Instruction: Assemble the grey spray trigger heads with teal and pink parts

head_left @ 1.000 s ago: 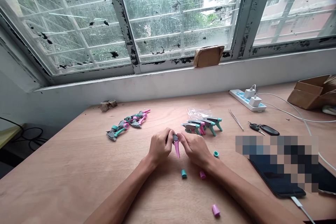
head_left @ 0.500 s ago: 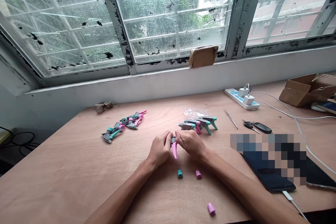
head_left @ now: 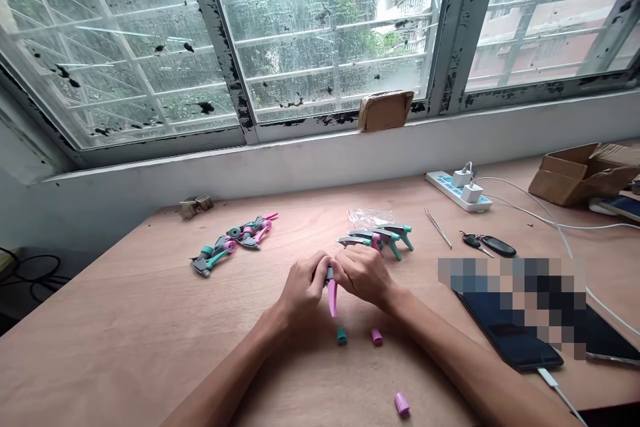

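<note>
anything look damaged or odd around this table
Yes: the grey window frame behind the brown wooden table is mottled with black patches, as if paint flaked. Blocky pixels partly cover the black phone with the white cable.

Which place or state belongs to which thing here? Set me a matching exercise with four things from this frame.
Things
1. gray piece with a pink trigger
2. teal cap
3. power strip
4. tweezers

Places and states
A. lying between the clear plastic bag and the keys
B. with white plugs in it
C. held between the left hand and the right hand
D. on the tabletop, left of both pink caps

Right pairs: 1-C, 2-D, 3-B, 4-A
</note>
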`<state>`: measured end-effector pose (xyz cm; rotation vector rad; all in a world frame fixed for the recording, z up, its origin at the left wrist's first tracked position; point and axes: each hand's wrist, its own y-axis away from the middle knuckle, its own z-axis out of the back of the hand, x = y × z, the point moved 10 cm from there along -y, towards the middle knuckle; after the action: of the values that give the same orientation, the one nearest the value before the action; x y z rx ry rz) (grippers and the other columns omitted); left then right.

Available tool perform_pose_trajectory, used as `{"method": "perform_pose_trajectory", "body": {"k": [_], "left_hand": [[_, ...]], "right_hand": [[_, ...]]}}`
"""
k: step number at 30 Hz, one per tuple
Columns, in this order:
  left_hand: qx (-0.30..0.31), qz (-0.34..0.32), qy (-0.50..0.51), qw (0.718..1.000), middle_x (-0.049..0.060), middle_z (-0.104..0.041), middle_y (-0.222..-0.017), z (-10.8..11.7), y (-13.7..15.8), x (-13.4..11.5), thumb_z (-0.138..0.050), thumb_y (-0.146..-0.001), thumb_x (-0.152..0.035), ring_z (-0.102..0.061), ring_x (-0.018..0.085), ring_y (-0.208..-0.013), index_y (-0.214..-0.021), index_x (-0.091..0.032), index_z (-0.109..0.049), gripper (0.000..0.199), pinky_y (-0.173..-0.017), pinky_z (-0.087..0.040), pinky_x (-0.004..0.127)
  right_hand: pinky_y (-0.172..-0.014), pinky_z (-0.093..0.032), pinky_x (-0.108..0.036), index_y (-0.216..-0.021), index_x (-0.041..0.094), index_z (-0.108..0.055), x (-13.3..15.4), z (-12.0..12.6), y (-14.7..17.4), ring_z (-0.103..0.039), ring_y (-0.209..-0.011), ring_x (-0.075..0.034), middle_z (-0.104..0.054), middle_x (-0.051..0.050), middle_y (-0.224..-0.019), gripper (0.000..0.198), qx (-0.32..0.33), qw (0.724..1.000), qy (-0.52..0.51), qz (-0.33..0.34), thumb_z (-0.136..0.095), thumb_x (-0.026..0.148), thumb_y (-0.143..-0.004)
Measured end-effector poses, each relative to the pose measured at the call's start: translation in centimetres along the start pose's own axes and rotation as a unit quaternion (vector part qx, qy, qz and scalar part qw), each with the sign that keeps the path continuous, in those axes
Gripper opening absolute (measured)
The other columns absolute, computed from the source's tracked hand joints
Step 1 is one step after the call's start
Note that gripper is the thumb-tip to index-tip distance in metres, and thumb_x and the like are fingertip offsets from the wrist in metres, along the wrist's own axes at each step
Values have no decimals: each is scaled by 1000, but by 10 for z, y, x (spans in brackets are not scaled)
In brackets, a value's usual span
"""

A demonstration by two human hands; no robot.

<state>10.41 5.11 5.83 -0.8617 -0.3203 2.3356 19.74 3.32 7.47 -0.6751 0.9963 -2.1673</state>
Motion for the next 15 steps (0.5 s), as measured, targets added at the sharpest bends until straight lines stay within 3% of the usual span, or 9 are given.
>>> {"method": "perform_pose_trajectory", "body": {"k": [6, 10, 15], "left_hand": [[-44, 9, -93, 995, -2, -58, -64, 5, 1, 3, -36, -104, -23, -51, 15, -53, -80, -22, -53, 29, -54, -31, 27], [-93, -42, -221, 970, 1, -63, -66, 9, 3, -12, -35, -105, -21, -57, 18, -57, -86, -21, -57, 29, -53, -30, 30], [-115, -90, -273, 951, 5, -67, -73, 10, 4, -22, -33, -105, -20, -60, 20, -63, -86, -20, -59, 32, -58, -36, 31]], "right_hand": [[-54, -27, -32, -60, 22, -51, -11, -10, 1, -50, -46, -15, -59, -3, -52, 58, -6, 998, -35, -56, -22, 33, -109], [-49, -28, -29, -54, 24, -38, -21, -18, 4, -46, -40, -12, -51, 1, -45, 59, -10, 988, -78, -132, -21, 34, -110], [-43, -26, -27, -55, 25, -27, -31, -26, 9, -42, -37, -11, -43, 4, -42, 58, -6, 971, -121, -207, -19, 36, -111]]}}
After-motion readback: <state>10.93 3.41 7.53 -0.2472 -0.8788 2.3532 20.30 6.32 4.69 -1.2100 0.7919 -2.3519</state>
